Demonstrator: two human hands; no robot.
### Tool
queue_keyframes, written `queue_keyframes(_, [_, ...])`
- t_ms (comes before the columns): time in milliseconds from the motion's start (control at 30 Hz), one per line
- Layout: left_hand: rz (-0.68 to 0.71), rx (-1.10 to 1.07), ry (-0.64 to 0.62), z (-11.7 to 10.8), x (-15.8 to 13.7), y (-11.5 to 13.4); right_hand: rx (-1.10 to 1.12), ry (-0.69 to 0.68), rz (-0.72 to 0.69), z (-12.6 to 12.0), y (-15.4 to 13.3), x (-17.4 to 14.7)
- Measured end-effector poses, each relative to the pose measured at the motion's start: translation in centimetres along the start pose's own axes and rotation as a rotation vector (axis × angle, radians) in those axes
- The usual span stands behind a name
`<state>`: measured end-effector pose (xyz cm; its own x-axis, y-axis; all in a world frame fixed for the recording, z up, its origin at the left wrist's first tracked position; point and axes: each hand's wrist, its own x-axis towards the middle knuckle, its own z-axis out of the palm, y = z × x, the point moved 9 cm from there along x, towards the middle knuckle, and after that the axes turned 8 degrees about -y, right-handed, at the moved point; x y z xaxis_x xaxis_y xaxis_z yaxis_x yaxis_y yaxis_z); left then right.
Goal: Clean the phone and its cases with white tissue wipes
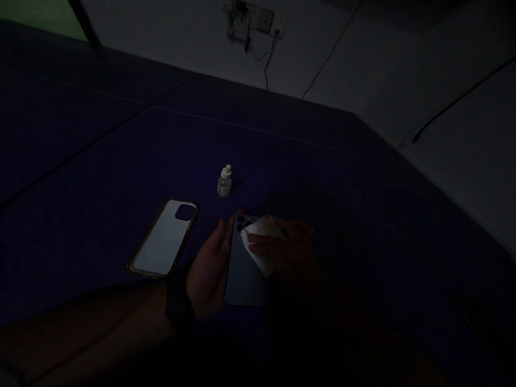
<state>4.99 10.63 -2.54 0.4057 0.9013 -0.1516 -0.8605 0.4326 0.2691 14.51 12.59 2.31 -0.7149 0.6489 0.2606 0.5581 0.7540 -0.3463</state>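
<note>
Cradling the phone [244, 279] from its left side in the head view, the left hand [207, 271] has its thumb along the edge and a fingertip showing past the top; a dark band [179, 298] circles that wrist. The phone's back faces up, with its lenses [241, 219] at the upper left. The right hand [296, 244], deep in shadow, holds a white cloth [263, 227] against the upper right of the back, fingers spread over it.

To the left, apart from the hands, a case [159, 242] with a brownish rim lies flat on the dark blue bench [121, 150], its cutout [185, 212] at the upper right. Beyond the phone, a small bottle [224, 185] with a white cap stands upright. Sockets [264, 20] and a plant [229, 13] are on the wall [161, 32] behind, and a cable [266, 70] hangs down from there. The light is very dim.
</note>
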Motion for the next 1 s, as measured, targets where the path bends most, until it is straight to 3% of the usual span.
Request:
queue_keyframes(100, [-0.008,-0.006,0.022,-0.1,0.0,0.0,-0.024,-0.047,0.050,0.5,0.2,0.3])
queue_keyframes(233, [-0.035,-0.095,0.010,0.0,0.0,-0.4,0.011,-0.153,-0.124,1.6,-1.5,0.3])
queue_keyframes(333, [-0.039,-0.118,0.014,0.1,-0.1,-0.5,0.056,-0.079,-0.178,0.8,-1.8,0.0])
queue_keyframes(467, [-0.016,-0.054,0.004,0.0,0.0,-0.1,0.022,0.071,-0.074,-0.6,-0.7,-0.3])
queue_keyframes(567, [-0.004,-0.066,0.000,-0.1,-0.1,-0.1,-0.026,0.012,-0.085,0.1,-1.1,-0.2])
queue_keyframes(667, [-0.024,-0.125,-0.021,-0.1,-0.1,-0.4,0.019,-0.084,-0.221,1.1,-2.3,-0.2])
queue_keyframes(733, [-0.021,-0.127,-0.027,-0.1,-0.1,-0.4,0.066,-0.060,-0.247,0.9,-2.4,-0.3])
queue_keyframes(900, [0.038,-0.054,-0.025,0.0,-0.2,0.6,0.088,0.045,0.104,0.1,1.7,-0.4])
queue_keyframes(1000, [0.063,-0.043,0.004,-0.1,-0.3,0.9,0.105,0.038,0.144,0.2,2.4,-0.5])
